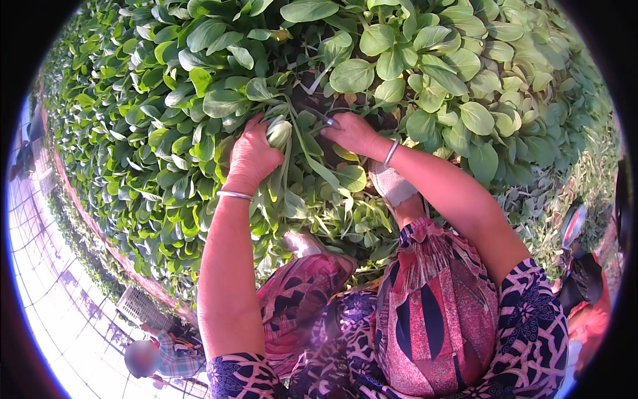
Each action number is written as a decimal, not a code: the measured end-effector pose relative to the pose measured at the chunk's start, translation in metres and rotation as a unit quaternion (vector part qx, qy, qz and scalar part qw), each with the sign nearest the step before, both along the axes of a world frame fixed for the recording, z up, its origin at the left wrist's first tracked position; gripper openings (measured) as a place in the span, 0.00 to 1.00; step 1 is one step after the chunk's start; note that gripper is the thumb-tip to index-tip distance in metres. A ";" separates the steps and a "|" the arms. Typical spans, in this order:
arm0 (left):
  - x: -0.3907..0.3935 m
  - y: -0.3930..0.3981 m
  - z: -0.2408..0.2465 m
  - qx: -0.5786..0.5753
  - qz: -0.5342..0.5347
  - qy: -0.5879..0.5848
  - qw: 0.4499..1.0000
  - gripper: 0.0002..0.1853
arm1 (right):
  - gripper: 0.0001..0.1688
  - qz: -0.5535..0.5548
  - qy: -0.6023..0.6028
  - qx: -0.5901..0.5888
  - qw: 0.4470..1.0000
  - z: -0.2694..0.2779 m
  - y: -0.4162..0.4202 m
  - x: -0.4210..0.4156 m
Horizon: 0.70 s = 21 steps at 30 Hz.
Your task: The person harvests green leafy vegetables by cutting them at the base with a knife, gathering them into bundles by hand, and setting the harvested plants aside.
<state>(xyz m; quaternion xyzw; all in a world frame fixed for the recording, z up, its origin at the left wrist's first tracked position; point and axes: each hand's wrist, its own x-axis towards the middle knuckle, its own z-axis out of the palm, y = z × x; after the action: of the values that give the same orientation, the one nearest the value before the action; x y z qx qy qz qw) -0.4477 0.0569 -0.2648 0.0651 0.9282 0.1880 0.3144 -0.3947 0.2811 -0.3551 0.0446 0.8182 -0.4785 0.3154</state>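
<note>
My left hand [255, 154] is closed around a bunch of leafy greens [279, 134] with pale, thick stem bases turned up towards me. Just to its right, my right hand [351, 133] grips a knife [316, 115], of which the metal ferrule and part of a dark blade show; its handle is hidden in my fist. The blade points left, among the stems near the soil. Both wrists wear a silver bangle. Long loose leaves hang down from the bunch between my arms.
Dense leafy greens [149, 124] grow to the left, with more plants [463, 65] at the upper right. My shoes [391, 182] are among the plants. A plastic crate [142, 306] and a person [179, 356] are at the lower left; another person [590, 309] is at the lower right.
</note>
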 end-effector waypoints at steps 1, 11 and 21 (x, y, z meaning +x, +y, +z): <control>0.000 -0.001 -0.001 0.011 0.004 0.002 1.000 0.30 | 0.22 -0.006 -0.004 -0.024 1.000 0.000 -0.005 -0.005; 0.008 -0.007 -0.009 0.033 0.023 0.029 0.999 0.36 | 0.23 -0.009 -0.090 -0.094 0.991 0.004 -0.022 -0.023; 0.036 0.008 0.001 0.037 0.021 0.101 0.994 0.37 | 0.22 -0.014 -0.119 -0.105 0.987 -0.021 -0.035 -0.030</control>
<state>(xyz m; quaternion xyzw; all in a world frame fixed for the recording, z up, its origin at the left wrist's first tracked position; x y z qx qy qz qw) -0.4122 0.0651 -0.2640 0.0755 0.9489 0.2212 0.2119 -0.4249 0.2459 -0.3765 0.0791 0.7191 -0.5574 0.4073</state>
